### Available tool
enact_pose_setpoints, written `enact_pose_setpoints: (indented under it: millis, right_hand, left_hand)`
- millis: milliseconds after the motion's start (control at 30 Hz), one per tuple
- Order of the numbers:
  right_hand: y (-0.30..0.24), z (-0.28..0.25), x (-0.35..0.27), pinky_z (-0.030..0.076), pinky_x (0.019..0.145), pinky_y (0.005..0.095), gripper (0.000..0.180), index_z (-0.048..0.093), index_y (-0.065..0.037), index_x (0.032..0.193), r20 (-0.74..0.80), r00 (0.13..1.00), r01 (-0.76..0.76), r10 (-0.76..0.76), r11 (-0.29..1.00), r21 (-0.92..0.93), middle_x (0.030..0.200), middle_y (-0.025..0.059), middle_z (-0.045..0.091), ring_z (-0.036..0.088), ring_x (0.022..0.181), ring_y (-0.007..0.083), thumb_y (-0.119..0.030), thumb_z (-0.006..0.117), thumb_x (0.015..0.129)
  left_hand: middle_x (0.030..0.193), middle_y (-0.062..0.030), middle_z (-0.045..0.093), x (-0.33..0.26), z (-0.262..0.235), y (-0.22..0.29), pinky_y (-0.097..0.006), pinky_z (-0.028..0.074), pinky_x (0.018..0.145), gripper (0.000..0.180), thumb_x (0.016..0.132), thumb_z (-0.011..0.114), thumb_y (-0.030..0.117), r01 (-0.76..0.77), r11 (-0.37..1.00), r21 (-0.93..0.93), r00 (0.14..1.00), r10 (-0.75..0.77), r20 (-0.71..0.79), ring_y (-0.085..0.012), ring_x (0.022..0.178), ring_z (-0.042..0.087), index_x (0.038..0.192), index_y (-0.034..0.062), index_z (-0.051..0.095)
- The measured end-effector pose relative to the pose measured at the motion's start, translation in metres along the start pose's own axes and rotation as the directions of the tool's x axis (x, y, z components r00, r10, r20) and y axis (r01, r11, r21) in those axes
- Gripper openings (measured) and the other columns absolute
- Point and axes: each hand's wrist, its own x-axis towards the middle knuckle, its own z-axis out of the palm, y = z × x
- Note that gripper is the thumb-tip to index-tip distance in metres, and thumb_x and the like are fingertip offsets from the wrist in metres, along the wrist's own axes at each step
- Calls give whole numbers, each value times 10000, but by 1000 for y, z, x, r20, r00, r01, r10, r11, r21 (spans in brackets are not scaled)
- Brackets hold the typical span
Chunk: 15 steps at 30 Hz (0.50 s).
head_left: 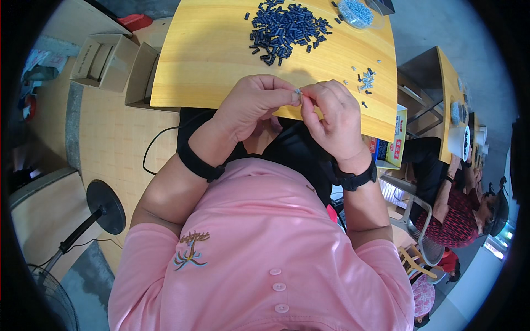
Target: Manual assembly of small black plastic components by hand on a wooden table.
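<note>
Above the near edge of the yellow wooden table [199, 71], my left hand [255, 105] and my right hand [334, 117] meet with their fingertips pinched together. Between them is a tiny silvery piece [297, 91], mostly covered by the fingers, so its exact kind is hidden. Beyond my hands lies a heap of small black cylindrical parts [288, 27]. A scatter of small silvery and black pieces [366, 81] lies to the right of my right hand. At the far right of the tabletop stands a clear round bowl [379, 22] with many small bluish-silver pieces.
Open cardboard boxes [105, 60] stand left of the table. By its right corner is a colourful carton [398, 138] with dark contents. Further right, a co-worker [450, 220] sits at another table [446, 110]. A black round-based stand [106, 207] and a fan are at lower left.
</note>
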Motion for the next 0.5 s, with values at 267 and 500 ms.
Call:
enact_pose_setpoints:
  millis: [267,500]
  right_hand:
    - [-1,4,-1,474,597,372,93,602,-42,808,-20,1000,16,-18,997,-81,723,106,569,573,672,287,-47,659,735]
    - [-7,9,-2,477,592,371,75,600,-37,797,-42,994,-104,102,994,-43,712,116,592,586,655,297,-30,650,742]
  left_hand:
    - [771,15,603,0,1,-5,-157,355,531,122,803,698,84,-97,994,53,994,100,-48,-22,633,495,904,36,650]
    - [811,-14,610,0,1,-9,-191,432,634,139,813,693,97,-253,940,228,960,274,-64,-54,718,530,904,18,624]
